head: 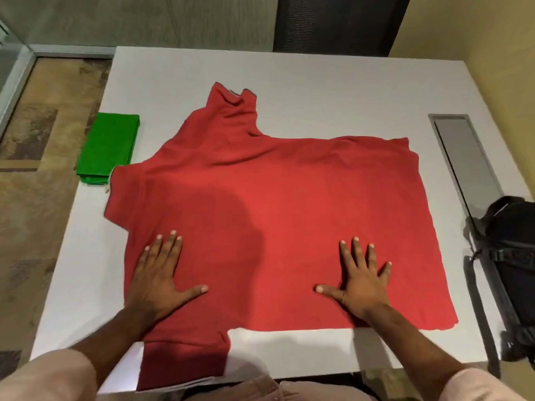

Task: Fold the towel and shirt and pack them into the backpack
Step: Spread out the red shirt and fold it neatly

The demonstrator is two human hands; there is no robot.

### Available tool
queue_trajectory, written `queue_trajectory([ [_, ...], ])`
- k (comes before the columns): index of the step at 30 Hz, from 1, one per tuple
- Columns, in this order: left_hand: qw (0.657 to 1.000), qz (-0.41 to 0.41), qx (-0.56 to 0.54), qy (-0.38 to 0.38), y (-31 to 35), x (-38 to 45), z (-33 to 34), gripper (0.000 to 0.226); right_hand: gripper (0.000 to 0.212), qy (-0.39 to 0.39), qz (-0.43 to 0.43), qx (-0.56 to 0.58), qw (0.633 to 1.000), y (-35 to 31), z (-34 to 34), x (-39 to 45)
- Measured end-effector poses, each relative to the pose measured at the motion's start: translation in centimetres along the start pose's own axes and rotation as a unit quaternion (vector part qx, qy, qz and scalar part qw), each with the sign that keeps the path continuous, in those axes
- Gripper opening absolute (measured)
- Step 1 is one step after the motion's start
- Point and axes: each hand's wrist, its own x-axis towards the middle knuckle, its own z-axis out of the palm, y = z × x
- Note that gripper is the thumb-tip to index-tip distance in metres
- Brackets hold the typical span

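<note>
A red shirt [275, 204] lies spread flat across the white table, collar to the left, hem to the right, one sleeve pointing away and the other hanging over the near edge. My left hand [160, 280] presses flat on the shirt near the shoulder, fingers straight and spread. My right hand [362, 280] presses flat on the lower body of the shirt, fingers spread too. A green towel [108, 147], folded into a rectangle, sits at the table's left edge just beyond the collar. The black backpack [509, 261] rests at the table's right edge, partly cut off by the frame.
The white table [318, 88] has bare surface beyond the shirt. A grey metal cable slot [466, 160] runs along its right side, ending near the backpack. Carpeted floor lies to the left, a wall and dark panel behind.
</note>
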Motion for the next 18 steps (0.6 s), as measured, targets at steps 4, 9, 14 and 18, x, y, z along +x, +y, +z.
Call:
queue_trajectory([
  [4, 0.999, 0.017, -0.006, 0.040, 5.2, 2.8, -0.8, 0.101, 0.106, 0.098, 0.009, 0.034, 0.995, 3.0, -1.6, 2.2],
  [9, 0.996, 0.051, -0.003, 0.068, 13.1, 8.9, -1.6, 0.087, 0.103, 0.132, -0.005, 0.057, 0.990, 4.7, -4.4, 7.2],
  [14, 0.995, 0.057, 0.000, 0.076, 18.7, 15.4, -2.6, 0.084, 0.101, 0.139, -0.029, 0.056, 0.988, 6.0, -5.7, 11.5],
  [18, 0.995, 0.066, 0.018, 0.077, 20.9, 18.4, -2.7, 0.083, 0.098, 0.142, -0.033, 0.014, 0.989, 8.2, -3.2, 11.0],
])
